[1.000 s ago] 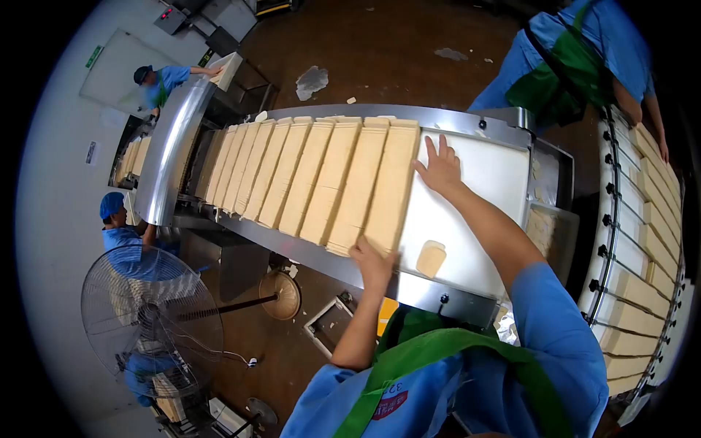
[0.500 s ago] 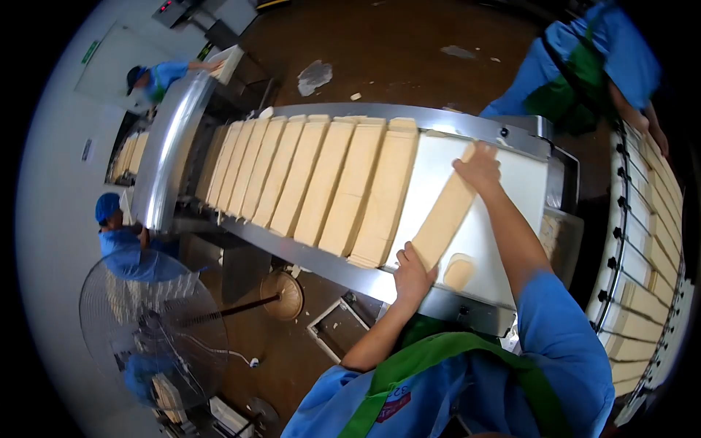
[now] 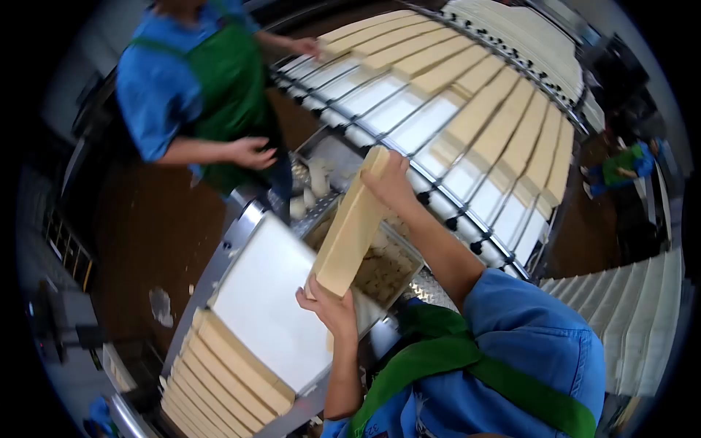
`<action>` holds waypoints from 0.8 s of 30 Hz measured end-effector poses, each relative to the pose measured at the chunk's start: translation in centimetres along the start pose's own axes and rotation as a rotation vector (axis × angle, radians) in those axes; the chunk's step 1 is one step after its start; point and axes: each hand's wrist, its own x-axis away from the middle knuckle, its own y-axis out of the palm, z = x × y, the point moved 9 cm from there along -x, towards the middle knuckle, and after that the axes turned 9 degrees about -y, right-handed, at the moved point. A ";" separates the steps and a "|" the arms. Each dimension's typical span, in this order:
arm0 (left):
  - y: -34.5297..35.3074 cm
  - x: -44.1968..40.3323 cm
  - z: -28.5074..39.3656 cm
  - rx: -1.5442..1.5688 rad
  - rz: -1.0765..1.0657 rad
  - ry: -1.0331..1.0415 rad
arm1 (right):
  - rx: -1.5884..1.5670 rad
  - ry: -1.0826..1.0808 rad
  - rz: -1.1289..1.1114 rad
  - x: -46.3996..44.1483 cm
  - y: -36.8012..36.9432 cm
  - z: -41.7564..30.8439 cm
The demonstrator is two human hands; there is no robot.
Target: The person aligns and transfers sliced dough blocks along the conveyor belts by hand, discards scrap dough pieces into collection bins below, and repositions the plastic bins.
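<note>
The fingers of your left hand (image 3: 334, 314) are closed around the near end of the long pale block (image 3: 345, 237), while those of your right hand (image 3: 393, 184) grip its far end. The thumb of your right hand is partly hard to read because of blur. To carry this piece well, support both ends evenly, move your two hands together, and press only lightly; it looks like a soft stack that could sag or crease if one end lagged.

The block spans the gap between your hands, clear of any surface, and slants away from you over the bin of scraps (image 3: 391, 274). To its left lies the white belt (image 3: 266, 266), with a row of similar blocks (image 3: 234, 369) at its lower end. Ahead and to the right is the corded rack (image 3: 409, 135), bearing more blocks (image 3: 511, 135) side by side. A co-worker (image 3: 226, 87) stands beyond the belt, one hand near the rack's far blocks.
</note>
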 end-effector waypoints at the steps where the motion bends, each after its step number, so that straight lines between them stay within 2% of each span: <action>1: 1.6 -0.7 2.0 0.000 -0.018 0.025 | -0.016 0.043 0.055 -1.9 -3.1 1.5; 3: 4.2 -1.8 8.2 0.066 -0.029 0.253 | -0.039 0.083 0.115 -6.4 -7.3 4.9; 5: 6.1 -3.4 13.0 0.087 -0.024 0.291 | 0.058 0.166 0.147 -11.0 -10.2 9.0; 6: 7.1 -4.3 15.3 0.106 -0.038 0.374 | 0.048 0.163 0.149 -12.9 -11.6 9.7; 8: 9.1 -6.4 18.7 0.114 -0.042 0.458 | 0.266 0.291 -0.071 -16.0 -13.0 12.0; 9: 10.8 -7.7 19.7 0.112 -0.136 0.487 | 0.256 0.284 -0.076 -17.6 -13.6 13.4; 10: 12.5 -8.7 20.4 0.108 -0.231 0.513 | 0.437 0.244 -0.178 -19.3 -13.4 15.1; 11: 13.4 -9.8 20.6 0.098 -0.221 0.512 | 0.620 0.199 -0.279 -20.7 -13.1 16.8; 12: 14.8 -10.6 21.0 0.106 -0.324 0.495 | 0.608 0.190 -0.284 -21.9 -13.4 17.9; 14: 17.0 -11.2 21.6 0.108 -0.473 0.467 | 0.630 0.167 -0.182 -24.1 -14.5 19.6; 20: 20.3 -11.8 22.3 0.033 -0.524 0.446 | 0.552 0.209 -0.325 -28.0 -13.6 24.4; 24: 23.2 -12.6 23.3 0.030 -0.566 0.425 | 0.535 0.219 -0.209 -28.0 -15.3 23.6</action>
